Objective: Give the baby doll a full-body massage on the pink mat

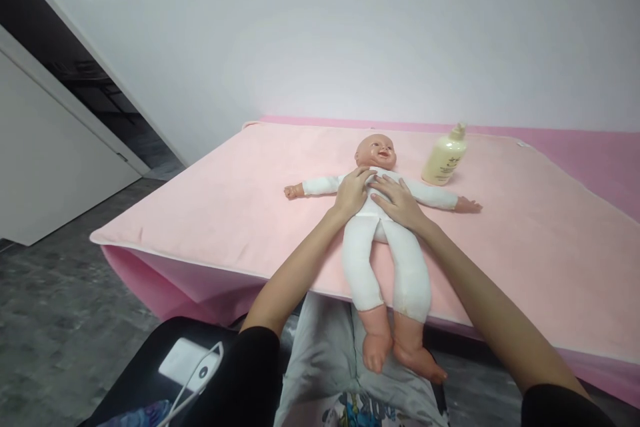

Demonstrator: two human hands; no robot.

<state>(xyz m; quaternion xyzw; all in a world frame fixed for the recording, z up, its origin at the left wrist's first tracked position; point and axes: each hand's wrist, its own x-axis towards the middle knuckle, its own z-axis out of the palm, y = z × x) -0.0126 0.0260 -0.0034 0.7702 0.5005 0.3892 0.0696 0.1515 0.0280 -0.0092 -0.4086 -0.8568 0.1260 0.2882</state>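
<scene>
A baby doll (pixel 384 230) lies face up on a pink blanket (pixel 225 200), its head toward the wall and its feet hanging past the table's near edge. Its body, arms and legs are white cloth; the head, hands and feet are bare plastic. My left hand (pixel 354 192) rests flat on the left side of the doll's chest. On the other side of the chest lies my right hand (pixel 397 200), fingers stretched out toward the left one. Neither hand grips anything. A pale yellow pump bottle (pixel 444 159) stands beyond the doll's outstretched arm, at the right.
Behind the table rises a white partition wall (pixel 350 47). A darker pink cloth (pixel 590 153) shows beneath the blanket. At the lower left, a white device with a cable (pixel 190 363) lies on a black seat (pixel 135 377). A white door (pixel 55 147) is at far left.
</scene>
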